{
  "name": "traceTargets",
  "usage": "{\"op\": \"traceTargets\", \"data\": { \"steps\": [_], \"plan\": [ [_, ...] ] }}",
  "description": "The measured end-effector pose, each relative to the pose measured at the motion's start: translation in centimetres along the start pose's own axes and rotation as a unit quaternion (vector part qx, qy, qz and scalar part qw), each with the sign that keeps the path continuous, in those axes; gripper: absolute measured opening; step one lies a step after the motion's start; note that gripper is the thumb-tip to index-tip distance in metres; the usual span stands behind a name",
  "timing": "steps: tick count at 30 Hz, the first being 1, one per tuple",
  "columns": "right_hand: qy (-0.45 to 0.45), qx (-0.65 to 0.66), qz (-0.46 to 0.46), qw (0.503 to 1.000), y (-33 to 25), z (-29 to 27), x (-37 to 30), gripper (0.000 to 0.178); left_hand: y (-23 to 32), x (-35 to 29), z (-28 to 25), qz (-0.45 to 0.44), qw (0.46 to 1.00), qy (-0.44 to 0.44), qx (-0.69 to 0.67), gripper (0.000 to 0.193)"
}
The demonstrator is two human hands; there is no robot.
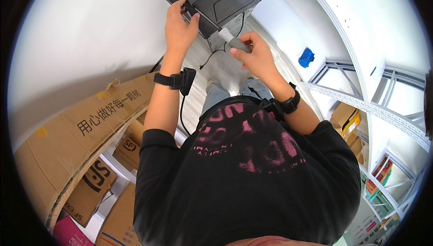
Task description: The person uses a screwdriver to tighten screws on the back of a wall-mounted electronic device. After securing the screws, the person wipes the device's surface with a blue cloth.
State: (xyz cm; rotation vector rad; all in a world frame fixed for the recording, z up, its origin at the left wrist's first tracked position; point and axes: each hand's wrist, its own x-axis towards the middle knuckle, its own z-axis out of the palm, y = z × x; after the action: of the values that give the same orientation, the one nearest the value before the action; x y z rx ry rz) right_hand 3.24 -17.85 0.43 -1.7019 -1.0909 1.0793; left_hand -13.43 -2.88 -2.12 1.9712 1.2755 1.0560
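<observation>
Two bare hands worked at a black panel, which leaned at a slant beneath a beige top. The right hand [258,59], below the panel [234,0], gripped a screwdriver [227,34] by its grey-and-white handle, thumb against fingers. The screwdriver lay aslant just beside the panel's lower edge, its shaft running up and left toward the left hand [179,32]. That hand was at the panel's left corner, thumb and fingers spread about the shaft's far end; whether they pinched anything I could not tell, and the tip was hidden. Below the panel, a black cable [209,59] trailed over the pale floor [198,106]. Left of the panel stood a white wall [103,29]; to its right was a crumpled blue object [306,58]. Well below and left of it were a long cardboard sheet [58,133] and boxes [92,192]; well below and right, white shelving [388,115].
</observation>
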Motion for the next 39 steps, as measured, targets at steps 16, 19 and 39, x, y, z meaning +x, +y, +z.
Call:
{"op": "traceTargets", "data": {
  "steps": [16,19,39],
  "plan": [
    [0.047,-0.005,-0.001,0.999,0.3,0.8,0.2,0.037,1.1,-5.1,0.7,-0.175,0.937,-0.194,-0.233,0.021],
    [0.063,0.042,0.013,0.997,0.4,0.8,0.4,0.031,2.5,-6.6,0.8,-0.239,0.872,-0.268,-0.332,0.025],
    [0.017,0.112,0.073,0.991,-1.6,1.1,-1.2,0.036,4.6,-5.3,0.9,-0.282,0.801,-0.238,-0.471,0.027]
  ]
}}
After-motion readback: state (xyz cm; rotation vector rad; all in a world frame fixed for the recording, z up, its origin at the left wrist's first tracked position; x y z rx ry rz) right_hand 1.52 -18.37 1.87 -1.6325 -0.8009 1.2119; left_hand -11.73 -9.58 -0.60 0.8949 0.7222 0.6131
